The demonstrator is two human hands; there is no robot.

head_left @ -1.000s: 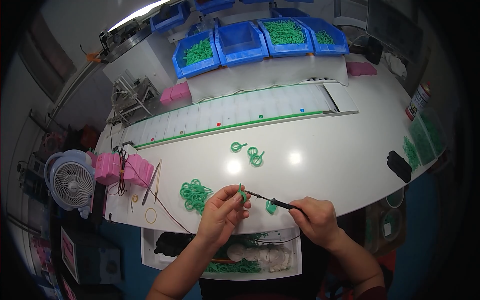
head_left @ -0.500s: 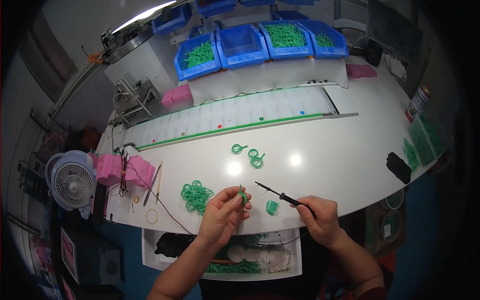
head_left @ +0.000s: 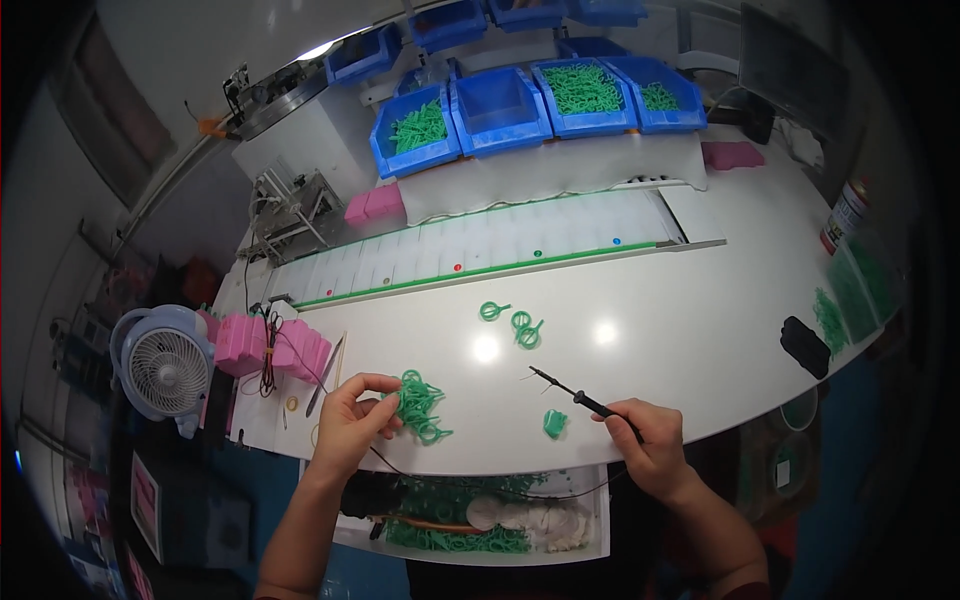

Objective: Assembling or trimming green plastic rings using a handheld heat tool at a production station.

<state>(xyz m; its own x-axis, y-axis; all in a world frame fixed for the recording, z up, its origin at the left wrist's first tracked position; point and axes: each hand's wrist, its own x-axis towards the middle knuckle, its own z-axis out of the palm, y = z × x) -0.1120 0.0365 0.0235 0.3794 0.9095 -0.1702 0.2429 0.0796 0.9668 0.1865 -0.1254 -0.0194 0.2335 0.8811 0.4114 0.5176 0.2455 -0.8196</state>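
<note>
My left hand [head_left: 352, 422] is at the left edge of a pile of green plastic ring-shaped pieces with short stems [head_left: 420, 408]. Its thumb and index finger are apart and touch the pile; no piece shows clearly gripped. My right hand [head_left: 648, 445] is closed around a black pen-like corded tool [head_left: 592, 403], resembling a soldering iron, whose thin tip points up and left above the table. Just left of this hand lies a small green lump [head_left: 554, 424]. Farther back are several green rings [head_left: 524, 328], apart from the pile.
A long white tray with a green edge [head_left: 480, 262] crosses the table below blue bins [head_left: 500, 125]. Pink blocks [head_left: 300, 350] and a fan [head_left: 165, 370] stand left. An open drawer [head_left: 590, 555] holds green pieces. A black object [head_left: 805, 347] lies right.
My left hand has moved left from the table's middle to the pile; the green piece it held is no longer distinct. The right hand still holds the tool. The whole view has shifted slightly.
</note>
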